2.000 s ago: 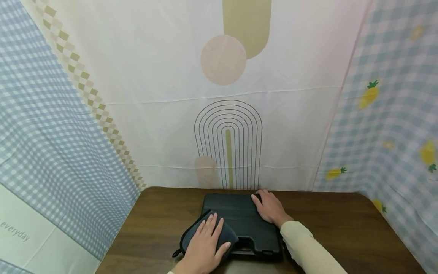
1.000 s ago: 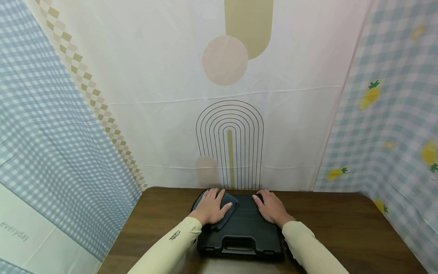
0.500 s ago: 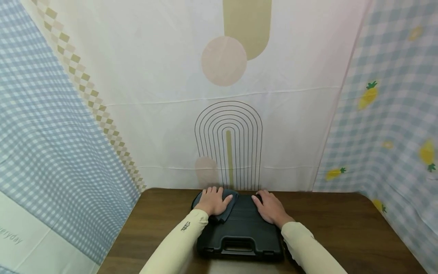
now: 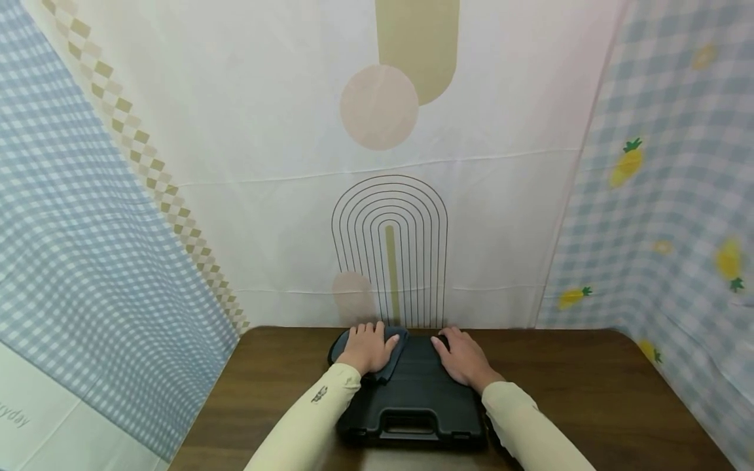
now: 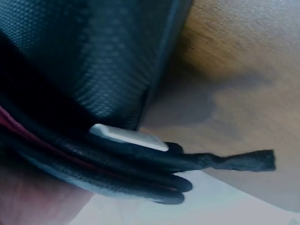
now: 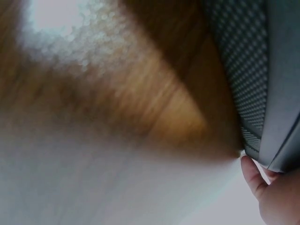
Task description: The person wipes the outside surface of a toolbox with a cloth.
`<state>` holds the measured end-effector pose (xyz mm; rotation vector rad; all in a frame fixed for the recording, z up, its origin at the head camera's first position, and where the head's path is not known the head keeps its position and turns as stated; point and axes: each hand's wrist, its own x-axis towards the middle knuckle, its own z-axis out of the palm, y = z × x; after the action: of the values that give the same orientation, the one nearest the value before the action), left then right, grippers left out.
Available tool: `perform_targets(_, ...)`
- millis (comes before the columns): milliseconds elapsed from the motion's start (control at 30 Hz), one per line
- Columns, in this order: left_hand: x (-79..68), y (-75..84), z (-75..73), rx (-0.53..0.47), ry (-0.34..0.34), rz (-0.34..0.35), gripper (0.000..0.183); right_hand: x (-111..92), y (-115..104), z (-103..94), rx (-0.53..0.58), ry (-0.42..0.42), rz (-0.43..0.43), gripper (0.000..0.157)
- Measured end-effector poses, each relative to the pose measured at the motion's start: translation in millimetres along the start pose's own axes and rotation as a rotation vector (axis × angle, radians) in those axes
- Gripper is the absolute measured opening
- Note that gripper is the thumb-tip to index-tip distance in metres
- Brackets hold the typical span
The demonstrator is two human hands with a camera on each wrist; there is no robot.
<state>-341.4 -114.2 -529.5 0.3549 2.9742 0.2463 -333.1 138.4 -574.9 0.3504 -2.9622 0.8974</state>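
A black hard plastic carrying case (image 4: 424, 392) lies flat on the table, its handle on the near side. My left hand (image 4: 366, 350) rests with straight fingers on a dark blue-grey cloth pad (image 4: 397, 356) at the case's far left corner. In the left wrist view the pad shows layered black edging (image 5: 117, 164), a white tag (image 5: 129, 137) and a loop (image 5: 239, 161). My right hand (image 4: 465, 363) grips the case's far right corner. The right wrist view shows its fingers (image 6: 253, 177) bent over the textured side of the case.
The wooden table (image 4: 577, 386) extends to both sides of the case. Behind it hangs a white patterned cloth (image 4: 501, 229). Blue checked cloths hang at the left (image 4: 118, 261) and the right (image 4: 665, 209).
My left hand has slid the pad from the case's near left side to its far left corner. Over the last half second it has hardly moved. My right hand stays in place.
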Motion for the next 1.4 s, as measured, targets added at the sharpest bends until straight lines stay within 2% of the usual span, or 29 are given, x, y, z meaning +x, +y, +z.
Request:
perform_targets(233,-1.5,9.1,1.1,0.000,-0.003,-0.006,0.064,-0.3,-0.7,0.0,-0.009,0.011,0.005,0.055)
perform_targets(467,-6.5,23.5,2.9,0.046,0.018,0.034,0.067,0.4,-3.2,2.2,-0.022,0.033,-0.001,0.045)
perform_targets(567,-6.9,32.8,9.1,0.065,0.006,0.049,0.071,0.8,-5.5,2.8,-0.028,0.044,-0.011,0.040)
perform_targets(800,-20.0,57.4,4.4,0.121,-0.038,0.082,0.074,3.0,-5.5,4.4,-0.038,0.043,-0.002,0.041)
perform_targets(1167,-16.2,56.3,16.2,0.099,-0.039,0.097,0.077,3.4,-4.9,3.5,-0.059,0.030,0.029,0.042)
perform_targets(1400,-38.7,55.5,10.1,0.092,-0.035,0.132,0.075,2.8,-5.9,1.9,-0.065,0.023,0.032,0.042)
